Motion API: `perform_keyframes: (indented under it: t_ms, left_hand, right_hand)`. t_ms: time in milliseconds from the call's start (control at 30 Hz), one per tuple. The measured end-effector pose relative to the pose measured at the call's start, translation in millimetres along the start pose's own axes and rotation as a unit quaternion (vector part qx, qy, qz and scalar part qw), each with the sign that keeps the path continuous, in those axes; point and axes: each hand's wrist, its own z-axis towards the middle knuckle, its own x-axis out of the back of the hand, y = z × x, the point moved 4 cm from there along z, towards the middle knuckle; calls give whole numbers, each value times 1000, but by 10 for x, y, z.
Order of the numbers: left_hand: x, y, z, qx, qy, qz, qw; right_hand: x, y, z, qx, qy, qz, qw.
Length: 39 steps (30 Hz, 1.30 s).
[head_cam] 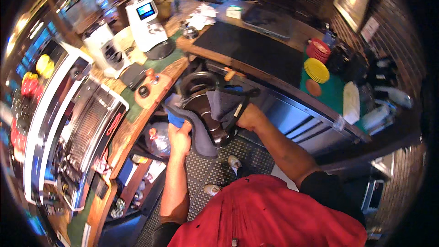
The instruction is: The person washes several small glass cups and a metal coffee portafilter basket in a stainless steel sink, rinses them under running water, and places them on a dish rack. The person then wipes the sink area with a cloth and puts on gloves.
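Note:
My left hand [180,139] grips one part of a grey cloth [202,137] with dark edging; a bit of blue material shows at its fingers. In my right hand [252,116] is another grey cloth part [226,104], with a small pale label by the edge. Whether these are one cloth or two, I cannot tell. Both parts hang over a round black bin [196,104] that stands on the floor between the counters. The cloth hides some of the bin's opening.
An espresso machine [92,109], white coffee grinders [147,27] and a tamping stand [152,91] occupy the left counter. Ahead, a black mat [250,51] covers the counter near yellow saucers [316,70] and red dishes [318,49]. Perforated rubber matting [202,171] lies underfoot.

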Motion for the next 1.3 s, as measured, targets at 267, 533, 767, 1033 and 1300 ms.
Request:
perform_keyframes:
  t_ms: [267, 533, 767, 1033, 1300]
  left_hand:
    - [-1430, -551, -170, 70, -6, -136, 988]
    - [-2546, -946, -150, 49, -73, -128, 988]
    - [-3277, -628, -325, 19, -554, 281, 784]
    - [-3910, -234, -140, 44, -516, 118, 847]
    - [-4437, -378, -66, 188, -288, 97, 934]
  right_hand:
    - [-112, 915, -823, -96, 339, 212, 912]
    - [420, 1671, -995, -68, 557, 51, 826]
    - [1311, 2845, -1335, -87, 471, -100, 872]
    - [2042, 3373, -1614, 41, 514, 83, 853]
    - [1575, 4018, -1575, 58, 309, 289, 904]
